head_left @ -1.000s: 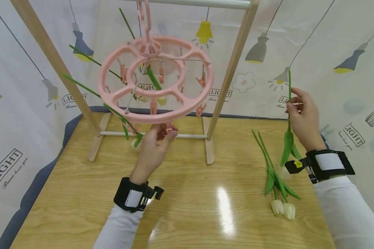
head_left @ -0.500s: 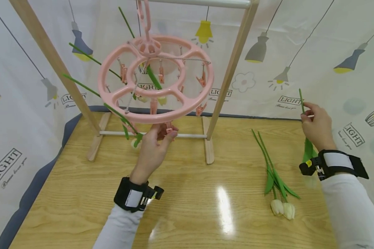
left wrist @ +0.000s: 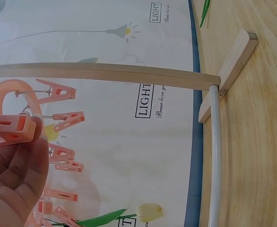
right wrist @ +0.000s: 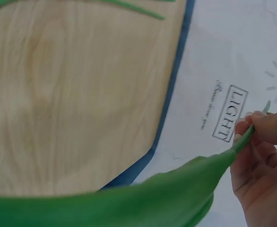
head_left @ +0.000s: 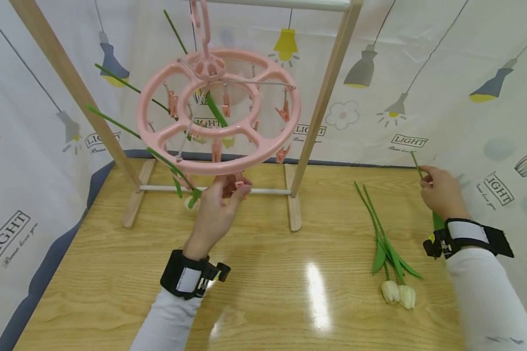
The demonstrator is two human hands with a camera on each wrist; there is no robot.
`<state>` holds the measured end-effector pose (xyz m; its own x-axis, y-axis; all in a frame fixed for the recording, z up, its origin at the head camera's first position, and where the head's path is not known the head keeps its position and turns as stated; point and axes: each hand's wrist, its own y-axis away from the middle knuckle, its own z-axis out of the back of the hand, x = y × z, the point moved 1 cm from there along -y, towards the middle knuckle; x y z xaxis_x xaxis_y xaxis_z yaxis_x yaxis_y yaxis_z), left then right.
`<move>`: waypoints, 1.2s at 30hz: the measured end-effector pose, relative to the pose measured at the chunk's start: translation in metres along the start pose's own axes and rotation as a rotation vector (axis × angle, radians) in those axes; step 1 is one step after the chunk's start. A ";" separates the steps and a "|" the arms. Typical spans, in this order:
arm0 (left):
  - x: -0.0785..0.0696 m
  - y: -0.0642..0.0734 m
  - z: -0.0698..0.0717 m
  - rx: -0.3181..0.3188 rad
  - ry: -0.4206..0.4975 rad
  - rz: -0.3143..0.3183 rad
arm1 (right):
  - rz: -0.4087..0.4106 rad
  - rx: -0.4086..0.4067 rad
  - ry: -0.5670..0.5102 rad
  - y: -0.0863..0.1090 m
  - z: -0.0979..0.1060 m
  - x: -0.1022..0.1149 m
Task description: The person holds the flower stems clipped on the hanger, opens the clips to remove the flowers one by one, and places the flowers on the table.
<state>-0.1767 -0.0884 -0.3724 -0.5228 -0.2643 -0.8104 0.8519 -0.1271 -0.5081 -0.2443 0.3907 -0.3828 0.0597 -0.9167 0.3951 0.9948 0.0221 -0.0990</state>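
Note:
My left hand [head_left: 217,207] pinches a pink clothespin [head_left: 239,180] that hangs from the front rim of a round pink drying hanger [head_left: 219,168]. The left wrist view shows that clothespin [left wrist: 13,127] between thumb and fingers. Off to the right, my right hand [head_left: 443,192] holds an artificial tulip by its green stem [head_left: 416,165], the leaf hanging below. In the right wrist view the stem [right wrist: 245,139] sits between thumb and fingertips, with a broad leaf [right wrist: 176,189] near the camera. The bloom of this tulip is hidden.
Two white tulips [head_left: 397,292] lie on the wooden table [head_left: 263,292] left of my right hand. The hanger hangs from a wooden stand [head_left: 325,102] with a white bar. Several tulip stems [head_left: 114,122] stick out at its left, and other clothespins [head_left: 283,109] dangle around it.
My right hand has moved rightward and down with the tulip, whose stem now tilts and stands lower. The left hand keeps its place at the clothespin.

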 end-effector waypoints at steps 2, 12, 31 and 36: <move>0.000 0.000 0.000 0.000 0.002 0.000 | 0.019 0.037 0.064 0.001 -0.003 -0.004; -0.001 0.001 0.000 -0.004 -0.011 -0.014 | -0.091 0.184 0.172 0.010 -0.024 -0.026; -0.002 0.001 0.000 -0.006 -0.004 -0.008 | -0.046 0.276 0.207 0.016 -0.066 -0.019; -0.002 0.001 0.000 -0.012 0.001 -0.004 | -0.019 0.272 0.190 0.015 -0.080 -0.017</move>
<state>-0.1744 -0.0876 -0.3712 -0.5267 -0.2630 -0.8084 0.8491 -0.1171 -0.5151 -0.2371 0.3753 -0.4639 0.0499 -0.9754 0.2148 0.9825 0.0865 0.1648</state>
